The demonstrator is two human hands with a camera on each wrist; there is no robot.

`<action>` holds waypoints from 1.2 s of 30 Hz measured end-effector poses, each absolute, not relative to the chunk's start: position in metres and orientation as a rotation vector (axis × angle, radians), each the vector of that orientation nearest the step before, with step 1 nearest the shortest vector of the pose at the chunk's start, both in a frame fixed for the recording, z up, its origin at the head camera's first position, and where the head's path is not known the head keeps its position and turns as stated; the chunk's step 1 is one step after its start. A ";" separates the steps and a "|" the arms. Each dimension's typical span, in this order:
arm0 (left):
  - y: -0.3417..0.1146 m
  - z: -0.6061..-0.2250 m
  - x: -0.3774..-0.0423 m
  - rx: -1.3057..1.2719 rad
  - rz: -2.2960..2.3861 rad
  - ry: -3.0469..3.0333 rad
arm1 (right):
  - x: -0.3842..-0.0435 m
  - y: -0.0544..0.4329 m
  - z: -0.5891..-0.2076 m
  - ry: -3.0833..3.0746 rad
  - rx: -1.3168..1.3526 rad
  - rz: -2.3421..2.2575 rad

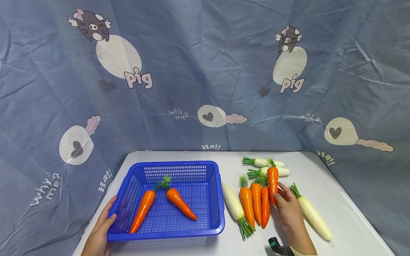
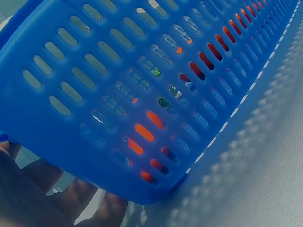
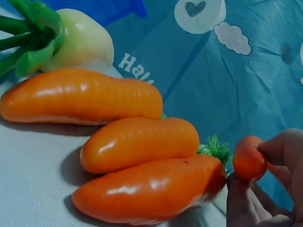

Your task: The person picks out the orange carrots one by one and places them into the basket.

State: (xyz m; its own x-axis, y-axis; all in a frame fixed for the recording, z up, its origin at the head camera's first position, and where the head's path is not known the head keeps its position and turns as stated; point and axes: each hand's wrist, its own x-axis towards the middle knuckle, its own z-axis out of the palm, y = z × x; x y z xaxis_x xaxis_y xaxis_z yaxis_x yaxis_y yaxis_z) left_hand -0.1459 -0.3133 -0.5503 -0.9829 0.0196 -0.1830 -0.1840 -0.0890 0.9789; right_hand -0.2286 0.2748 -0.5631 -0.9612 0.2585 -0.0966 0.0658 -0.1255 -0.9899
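Observation:
My right hand [image 1: 289, 209] pinches an orange carrot [image 1: 273, 181] with a green leafy top between thumb and fingers. In the right wrist view the held carrot [image 3: 249, 158] shows end-on, raised beside a row of three other carrots [image 3: 147, 189]. My left hand [image 1: 101, 227] is at the left side of a blue plastic basket [image 1: 166, 234], its fingers at the rim. Two carrots lie inside the basket, one carrot [image 1: 143, 211] slanting along the left and another carrot [image 1: 181, 203] near the middle. Through the basket's slots [image 2: 203, 61] orange shows in the left wrist view.
A white radish [image 1: 233, 202] lies between the basket and the carrot row. Two more radishes [image 1: 269, 162] lie at the back, and another radish [image 1: 315, 218] is right of my right hand. A patterned blue-grey cloth [image 1: 205, 71] hangs behind the white table [image 1: 355, 227].

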 end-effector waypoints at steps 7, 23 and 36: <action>-0.314 -0.552 -0.146 -0.167 2.214 2.032 | -0.226 0.268 -0.555 -1.988 -0.401 2.227; -0.313 -0.551 -0.146 -0.184 2.206 2.037 | -0.222 0.249 -0.544 -2.057 -0.370 2.196; -0.315 -0.555 -0.145 -0.117 2.251 2.004 | -0.215 0.227 -0.541 -2.153 -0.356 2.153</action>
State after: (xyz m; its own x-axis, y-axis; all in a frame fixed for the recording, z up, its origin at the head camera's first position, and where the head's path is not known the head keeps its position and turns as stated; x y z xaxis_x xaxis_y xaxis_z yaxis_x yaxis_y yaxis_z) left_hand -0.1445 -0.3151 -0.5548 -0.9891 0.0420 -0.1410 -0.1449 -0.1129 0.9830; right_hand -0.2148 0.2272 -0.5406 -0.9701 0.2165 -0.1097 0.1097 -0.0119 -0.9939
